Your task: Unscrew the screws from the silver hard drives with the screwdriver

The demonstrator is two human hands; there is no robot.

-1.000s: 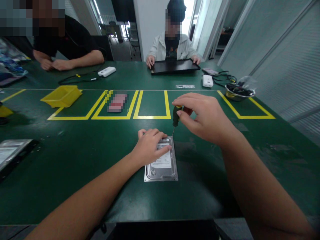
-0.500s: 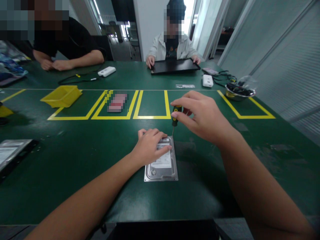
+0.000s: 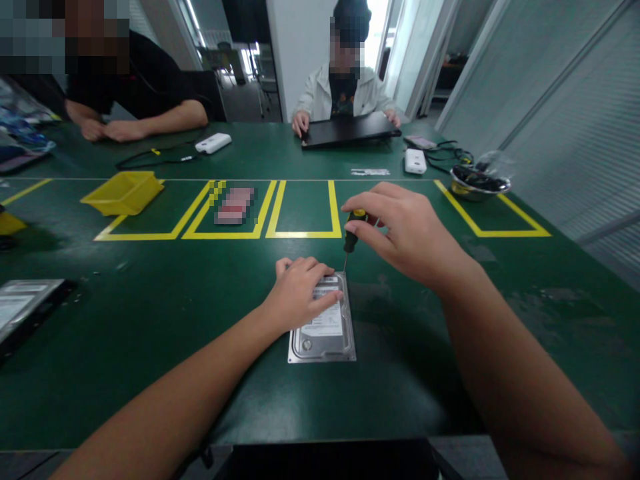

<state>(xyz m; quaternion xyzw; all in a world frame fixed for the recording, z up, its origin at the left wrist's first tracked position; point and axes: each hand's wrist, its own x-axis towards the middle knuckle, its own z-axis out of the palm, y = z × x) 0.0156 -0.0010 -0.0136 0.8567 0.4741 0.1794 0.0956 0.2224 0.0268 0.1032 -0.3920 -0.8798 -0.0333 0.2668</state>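
Observation:
A silver hard drive [image 3: 323, 345] lies flat on the green table with its white label up. My left hand [image 3: 303, 290] holds it down, its palm covering the upper left part and the thumb lying across the label. My right hand [image 3: 400, 227] pinches a small black and yellow screwdriver [image 3: 352, 237] by the handle, between thumb and fingers. The shaft points down, and its tip meets the drive's upper right corner. Whether a screw sits under the tip is too small to see.
A second hard drive [image 3: 25, 303] lies at the far left. Beyond the yellow tape stand a yellow bin [image 3: 125, 193] and a metal bowl [image 3: 480, 190] of dark parts. Across the table, one person holds a black panel [image 3: 350, 130]; another rests their forearms there.
The screwdriver's handle has turned and tilted slightly within my right fingers. My left hand and the drive stay put. Across the table, the black panel has tipped a little.

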